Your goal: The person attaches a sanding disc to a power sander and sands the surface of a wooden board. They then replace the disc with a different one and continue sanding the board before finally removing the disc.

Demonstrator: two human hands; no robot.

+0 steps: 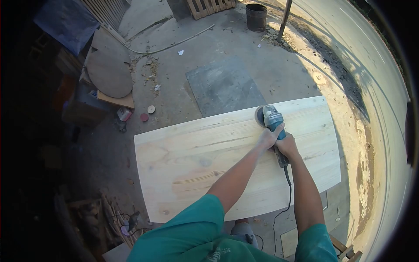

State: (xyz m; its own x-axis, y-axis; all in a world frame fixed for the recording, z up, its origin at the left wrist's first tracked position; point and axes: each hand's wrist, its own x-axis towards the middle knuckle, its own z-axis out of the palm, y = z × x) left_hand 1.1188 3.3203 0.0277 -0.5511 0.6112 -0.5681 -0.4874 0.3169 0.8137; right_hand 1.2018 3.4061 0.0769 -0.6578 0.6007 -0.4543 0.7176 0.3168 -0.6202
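An angle grinder [274, 118] with a teal body and a grey head lies over a pale wooden panel [196, 153]. Its round disc [260, 116] is at the panel's far edge, right of the middle. My left hand [268, 138] wraps round the body just behind the head. Close behind it, my right hand [286, 146] grips the same body, fingers mostly hidden under the tool. A black power cord [290, 187] runs from the grinder's rear down over the panel's near edge. The panel shows knots and darker grain streaks.
A grey sheet [224, 85] lies on the concrete beyond the panel. Round discs [151, 109] are on the ground to the left, near a stand with a round board [109, 72]. A dark bucket [256, 18] and a post [284, 21] stand ahead, with a road at right.
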